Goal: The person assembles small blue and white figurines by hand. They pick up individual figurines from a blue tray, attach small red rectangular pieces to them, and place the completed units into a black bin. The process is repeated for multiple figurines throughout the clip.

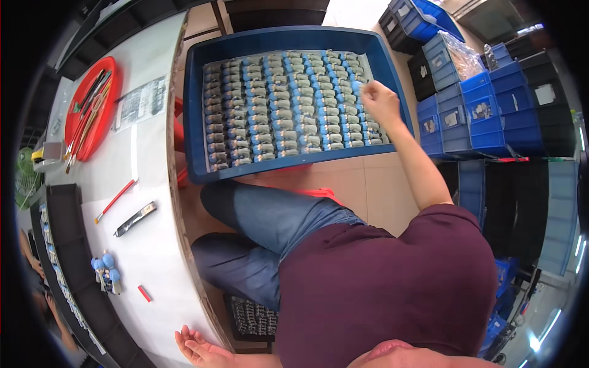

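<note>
Pinching a small blue-headed piece [357,87] with my right hand [381,101], above the rightmost rows of similar pieces [284,115] in the blue tray [194,122]. Left hand [199,349] well apart, bare, fingers loosely curled, by the white worktable's [150,270] edge.

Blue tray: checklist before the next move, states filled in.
1. Right hand at the right side of the blue tray: ok.
2. Blue-topped piece at its fingertips gripped firmly: cannot tell, small and partly hidden.
3. Pieces set in rows: ok.
4. Left hand free: ok, fingers loosely curled, nothing visible in it.
5. Red-handled brush in the round red tray: not ok, lies on the table.
</note>
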`<action>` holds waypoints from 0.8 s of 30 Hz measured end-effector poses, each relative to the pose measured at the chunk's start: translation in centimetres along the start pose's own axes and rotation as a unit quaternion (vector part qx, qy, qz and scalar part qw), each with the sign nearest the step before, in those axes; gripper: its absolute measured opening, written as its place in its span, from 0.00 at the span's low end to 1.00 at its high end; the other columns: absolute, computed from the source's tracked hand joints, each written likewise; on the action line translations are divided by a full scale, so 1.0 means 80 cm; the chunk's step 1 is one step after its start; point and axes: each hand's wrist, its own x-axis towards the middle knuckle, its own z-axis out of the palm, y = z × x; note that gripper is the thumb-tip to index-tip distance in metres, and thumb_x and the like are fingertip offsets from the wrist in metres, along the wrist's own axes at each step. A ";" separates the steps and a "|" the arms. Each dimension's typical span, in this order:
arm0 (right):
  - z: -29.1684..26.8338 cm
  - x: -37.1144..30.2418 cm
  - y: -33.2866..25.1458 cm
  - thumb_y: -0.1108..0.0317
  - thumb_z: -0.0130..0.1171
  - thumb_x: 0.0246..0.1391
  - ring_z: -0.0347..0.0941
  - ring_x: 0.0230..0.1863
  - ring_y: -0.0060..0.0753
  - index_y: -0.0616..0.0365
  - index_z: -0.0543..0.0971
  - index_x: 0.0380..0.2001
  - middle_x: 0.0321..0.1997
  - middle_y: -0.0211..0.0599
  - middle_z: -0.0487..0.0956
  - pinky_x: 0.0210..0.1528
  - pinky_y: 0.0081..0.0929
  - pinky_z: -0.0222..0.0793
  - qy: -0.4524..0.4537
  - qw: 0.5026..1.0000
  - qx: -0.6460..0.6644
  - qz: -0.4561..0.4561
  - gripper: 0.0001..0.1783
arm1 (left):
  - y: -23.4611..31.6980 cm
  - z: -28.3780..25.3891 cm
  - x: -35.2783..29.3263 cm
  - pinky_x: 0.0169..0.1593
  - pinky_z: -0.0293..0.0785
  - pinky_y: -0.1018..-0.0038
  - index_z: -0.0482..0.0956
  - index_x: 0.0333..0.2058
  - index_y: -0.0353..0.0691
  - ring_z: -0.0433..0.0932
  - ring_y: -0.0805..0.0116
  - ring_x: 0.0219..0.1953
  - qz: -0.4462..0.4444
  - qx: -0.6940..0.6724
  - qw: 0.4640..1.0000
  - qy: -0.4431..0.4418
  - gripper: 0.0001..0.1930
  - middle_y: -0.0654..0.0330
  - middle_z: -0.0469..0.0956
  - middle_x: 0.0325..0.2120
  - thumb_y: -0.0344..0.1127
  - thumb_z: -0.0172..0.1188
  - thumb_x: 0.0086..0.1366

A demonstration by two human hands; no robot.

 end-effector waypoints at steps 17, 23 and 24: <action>0.039 -0.032 0.164 0.66 0.63 0.37 0.76 0.38 0.53 0.58 0.81 0.26 0.33 0.51 0.79 0.43 0.38 0.72 -0.319 0.901 -0.253 0.150 0.09 | 0.004 0.009 0.009 0.43 0.68 0.83 0.68 0.49 0.30 0.71 0.77 0.37 -0.023 0.032 0.999 -0.005 0.17 0.55 0.74 0.41 0.34 0.51 0.66; 0.037 -0.019 0.145 0.77 0.55 0.40 0.71 0.49 0.50 0.54 0.72 0.48 0.46 0.51 0.75 0.50 0.39 0.69 -0.212 0.952 -0.196 0.103 0.27 | 0.005 0.011 0.008 0.43 0.68 0.83 0.68 0.49 0.30 0.71 0.76 0.38 -0.022 0.038 0.999 0.000 0.16 0.55 0.74 0.41 0.34 0.50 0.66; 0.041 -0.012 0.143 0.79 0.54 0.39 0.70 0.50 0.51 0.52 0.68 0.52 0.48 0.50 0.73 0.51 0.39 0.68 -0.254 0.936 -0.203 0.135 0.31 | 0.005 0.012 0.009 0.43 0.68 0.83 0.69 0.49 0.30 0.71 0.76 0.38 -0.023 0.040 0.999 0.002 0.16 0.55 0.74 0.41 0.34 0.49 0.66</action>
